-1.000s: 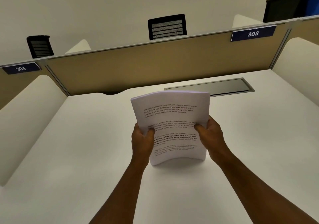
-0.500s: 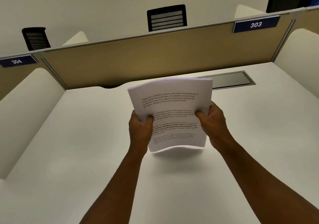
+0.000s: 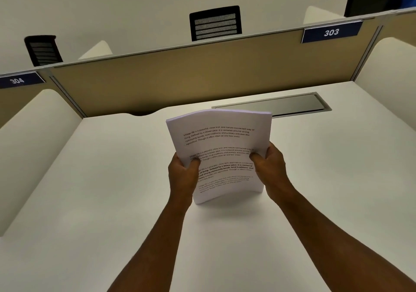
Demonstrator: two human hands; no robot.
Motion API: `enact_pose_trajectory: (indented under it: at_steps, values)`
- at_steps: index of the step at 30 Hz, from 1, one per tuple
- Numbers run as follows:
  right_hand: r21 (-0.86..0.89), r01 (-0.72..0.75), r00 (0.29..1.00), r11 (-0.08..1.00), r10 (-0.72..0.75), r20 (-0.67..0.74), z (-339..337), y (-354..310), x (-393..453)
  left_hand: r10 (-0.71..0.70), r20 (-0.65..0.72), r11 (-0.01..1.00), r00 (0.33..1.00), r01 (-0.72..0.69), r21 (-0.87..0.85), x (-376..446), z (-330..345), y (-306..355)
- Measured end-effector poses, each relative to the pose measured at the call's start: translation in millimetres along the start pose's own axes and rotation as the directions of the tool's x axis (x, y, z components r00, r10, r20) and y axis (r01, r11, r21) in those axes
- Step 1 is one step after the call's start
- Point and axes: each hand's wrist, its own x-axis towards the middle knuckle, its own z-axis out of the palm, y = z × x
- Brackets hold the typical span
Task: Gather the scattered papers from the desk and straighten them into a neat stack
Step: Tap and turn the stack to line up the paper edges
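A: Starting nearest, what are the hands doing?

B: Both forearms are reaching up from the bottom edge. The left hand [image 3: 182, 180] is pinching the left side of the stack of papers [image 3: 221, 154], thumb lying on the printed front sheet and fingers wrapping behind. The right hand [image 3: 270, 167] is gripping the right side the same way, thumb pressing on the front.

A: So where is the stack sitting relative to them?

B: It is standing upright between the two hands, at 3 o'clock from the left hand and 9 o'clock from the right. Its lower edge is meeting the counter [image 3: 101, 201], or hovering just over it; I cannot tell which. The sheets are bowing a little, and the top edges are lining up closely.

A: And the room around it?

B: White counter is spreading wide at 9 o'clock and 3 o'clock of the stack. Farther out, at 1 o'clock, a grey cable hatch [image 3: 274, 104] is lying flush in the surface. Curved white side panels are closing in at far left and right. At 12 o'clock the tan partition [image 3: 180, 75] is walling off the back edge, carrying the 303 label [image 3: 331, 32] and the 304 label [image 3: 17, 80].
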Motion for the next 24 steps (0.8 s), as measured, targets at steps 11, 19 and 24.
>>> enact_pose_trajectory:
  at_steps: [11,19,24]
  values:
    - [0.005,-0.031,0.999,1.000,0.031,0.029,-3,-6,10,-0.048,0.051,0.998,0.998,0.050,-0.034,6,-2,9]
    - [-0.015,0.042,0.999,0.999,-0.042,0.005,-5,-21,14,0.049,0.075,0.997,0.996,-0.045,-0.062,8,-2,26]
    - [-0.009,-0.012,1.000,1.000,0.012,0.015,-5,-6,15,-0.026,0.090,1.000,0.996,0.026,-0.002,10,-2,6]
